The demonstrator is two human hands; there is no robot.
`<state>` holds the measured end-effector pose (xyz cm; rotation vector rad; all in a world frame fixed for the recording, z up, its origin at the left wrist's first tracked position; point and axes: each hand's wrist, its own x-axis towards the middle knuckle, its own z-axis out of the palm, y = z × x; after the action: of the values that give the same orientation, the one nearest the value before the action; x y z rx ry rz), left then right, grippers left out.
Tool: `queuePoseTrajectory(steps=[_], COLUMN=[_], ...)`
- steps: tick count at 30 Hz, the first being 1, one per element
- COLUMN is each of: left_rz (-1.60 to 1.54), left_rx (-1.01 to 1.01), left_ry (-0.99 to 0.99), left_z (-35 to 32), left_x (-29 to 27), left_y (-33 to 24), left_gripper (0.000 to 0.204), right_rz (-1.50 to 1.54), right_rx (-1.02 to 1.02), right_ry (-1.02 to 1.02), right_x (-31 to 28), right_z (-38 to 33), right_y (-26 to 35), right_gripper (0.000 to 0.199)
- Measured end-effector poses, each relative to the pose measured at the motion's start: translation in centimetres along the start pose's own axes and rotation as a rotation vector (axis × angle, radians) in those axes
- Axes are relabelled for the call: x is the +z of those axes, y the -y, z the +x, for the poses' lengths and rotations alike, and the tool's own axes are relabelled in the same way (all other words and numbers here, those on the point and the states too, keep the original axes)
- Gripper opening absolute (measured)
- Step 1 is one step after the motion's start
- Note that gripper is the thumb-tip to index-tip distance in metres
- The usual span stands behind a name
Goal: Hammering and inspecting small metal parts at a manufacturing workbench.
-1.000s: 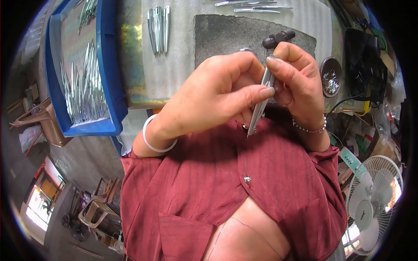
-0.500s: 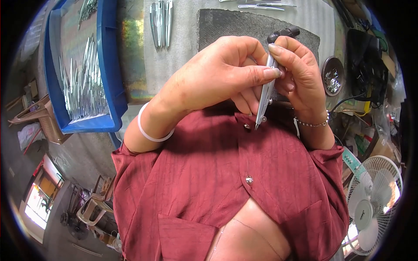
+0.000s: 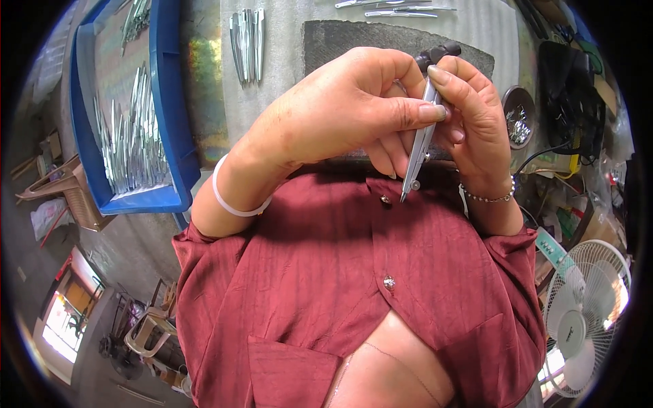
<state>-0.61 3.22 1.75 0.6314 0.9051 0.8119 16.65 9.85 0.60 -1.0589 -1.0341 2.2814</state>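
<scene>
A slim silver drawing compass (image 3: 417,158), with small round screws and a pointed lower end, is held upright at a slight tilt before my chest. My left hand (image 3: 354,112) is closed on it, its thumb pressing across the upper part. On the other side, the thumb and bent fingers of my right hand (image 3: 471,102) pinch the compass near its top. Fingers hide much of the upper legs. Just beyond the fingertips is a black lumpy object (image 3: 441,54), its kind unclear.
A dark slab (image 3: 367,42) lies behind my hands. Several silver compass pieces (image 3: 246,47) lie left of it, others (image 3: 401,12) beyond it. A blue tray (image 3: 163,109) at left holds many more. At right stand a round dish (image 3: 511,139) of small metal parts and a fan (image 3: 578,326).
My left thumb and the compass have shifted slightly to the right. Both hands keep their grip, and the view has moved a little.
</scene>
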Motion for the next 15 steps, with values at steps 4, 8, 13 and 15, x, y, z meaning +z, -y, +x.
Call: queuePoseTrajectory(steps=[4,8,13,15], left_rz=[-0.013,-0.077,-0.132,-0.1], left_rx=[-0.002,0.004,0.005,0.002], left_ry=[0.015,0.009,0.011,-0.004], left_z=[0.07,-0.04,-0.51,-0.7], left_x=[-0.03,0.21,0.39,0.48], left_y=[0.2,0.33,0.44,0.38], left_gripper=[0.021,0.02,0.018,0.017], right_rz=[0.027,0.045,0.041,0.034], right_rx=[0.02,0.034,0.04,0.03], right_ry=[0.0,-0.01,0.022,0.023], right_x=[-0.06,-0.03,0.2,0.3], right_z=[-0.07,-0.18,-0.41,-0.5], right_y=[-0.09,-0.01,0.02,-0.01], right_gripper=[0.015,0.016,0.016,0.017])
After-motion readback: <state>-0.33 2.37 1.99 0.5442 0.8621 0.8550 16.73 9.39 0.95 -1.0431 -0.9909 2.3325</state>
